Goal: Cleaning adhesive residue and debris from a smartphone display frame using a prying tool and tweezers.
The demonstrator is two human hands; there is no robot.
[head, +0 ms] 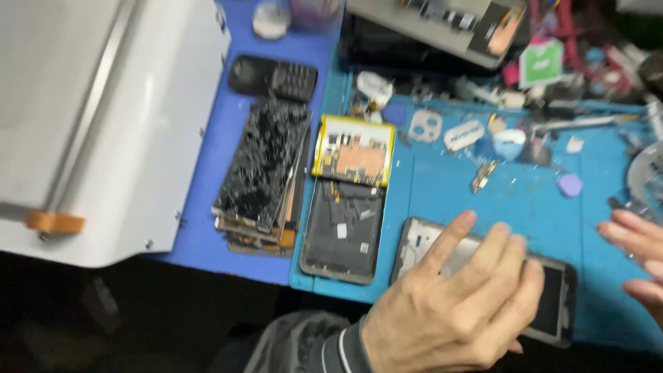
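Left hand (pixel 449 304): laid flat, fingers spread, pressing on a dark, grey-framed phone chassis (pixel 552 304) lying lengthwise near the front edge of the mat; it steadies rather than grips, apparently to keep the frame from sliding.

Right hand (pixel 639 255): only fingers show at the frame's edge, loosely parted, holding nothing visible, just beyond the chassis's far end and apart from it.

Beyond the left hand's little-finger side: a black opened phone back shell (pixel 343 231), and touching its far end a yellow-edged phone body with copper-coloured board exposed (pixel 354 150). Further the same way: a stack of shattered black screens (pixel 266 173), piled together, likely as scrap; past it a small black keypad phone (pixel 273 77).

Ahead of the hands: loose parts, including a grey camera-hole bracket (pixel 424 126) and a lilac triangular pick (pixel 570 184), scattered within reach.

Surface: blue silicone work mat (pixel 483 193) on a darker blue sheet (pixel 207 173). A white metal machine housing (pixel 103 124) sits far off on the left hand's side. The room beyond is dark and blurred.
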